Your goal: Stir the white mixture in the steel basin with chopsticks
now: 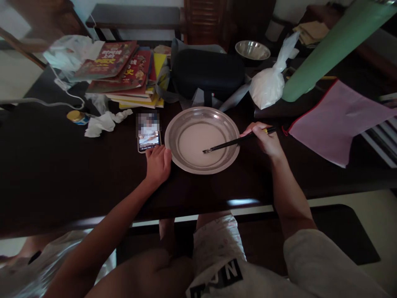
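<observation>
A wide metal basin [202,169] stands in front of me with a whitish, cloudy liquid [198,138] in it. My right hand [263,138] is closed round a pair of black chopsticks [225,145], whose tips reach over the middle of the basin at the liquid. Beside the basin's left rim rests my left hand [159,164], fingers loosely bent at the lower edge of a phone [149,141]. Its thumb lies close to the rim; whether it touches is hard to tell. The phone's screen is lit and partly blurred out.
Crumpled tissues [101,124] and a small gold-lidded jar [77,117] lie left. Behind are stacked books [124,78], a black case [207,72], a tied bag of white powder [266,89] and a smaller metal bowl [252,50]. A green cylinder [331,54] and pink pouch [335,124] stand right.
</observation>
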Demonstrator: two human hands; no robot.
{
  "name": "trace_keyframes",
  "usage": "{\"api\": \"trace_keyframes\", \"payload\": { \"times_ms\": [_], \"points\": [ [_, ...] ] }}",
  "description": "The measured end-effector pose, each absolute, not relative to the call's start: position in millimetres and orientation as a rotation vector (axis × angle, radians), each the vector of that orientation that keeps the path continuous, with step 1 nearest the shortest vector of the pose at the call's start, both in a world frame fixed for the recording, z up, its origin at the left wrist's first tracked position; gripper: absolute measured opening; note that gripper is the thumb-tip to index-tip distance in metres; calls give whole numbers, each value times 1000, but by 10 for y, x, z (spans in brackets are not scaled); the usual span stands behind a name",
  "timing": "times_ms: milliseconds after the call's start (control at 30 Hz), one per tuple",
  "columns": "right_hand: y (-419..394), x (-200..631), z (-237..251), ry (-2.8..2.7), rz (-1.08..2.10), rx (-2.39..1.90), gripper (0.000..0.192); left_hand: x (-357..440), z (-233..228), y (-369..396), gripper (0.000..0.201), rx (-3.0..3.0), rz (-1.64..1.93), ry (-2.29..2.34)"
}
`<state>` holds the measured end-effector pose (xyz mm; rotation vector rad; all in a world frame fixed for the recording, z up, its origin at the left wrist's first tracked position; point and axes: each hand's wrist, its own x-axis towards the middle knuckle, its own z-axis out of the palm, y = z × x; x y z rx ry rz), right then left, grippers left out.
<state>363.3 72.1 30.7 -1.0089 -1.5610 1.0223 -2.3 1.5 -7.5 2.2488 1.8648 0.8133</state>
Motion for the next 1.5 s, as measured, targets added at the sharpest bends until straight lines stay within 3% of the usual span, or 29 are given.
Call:
{"api": "trace_keyframes", "payload": {
  "times_ms": [167, 1500],
  "points": [
    [724, 3639, 300, -1574, 974, -992, 25, -13, -48, 13, 50, 2238, 812, 1863],
    [710, 3628, 319, -1523, 994, -1001, 29, -24, -76, 18, 52, 2279, 822, 1862]
  ]
}}
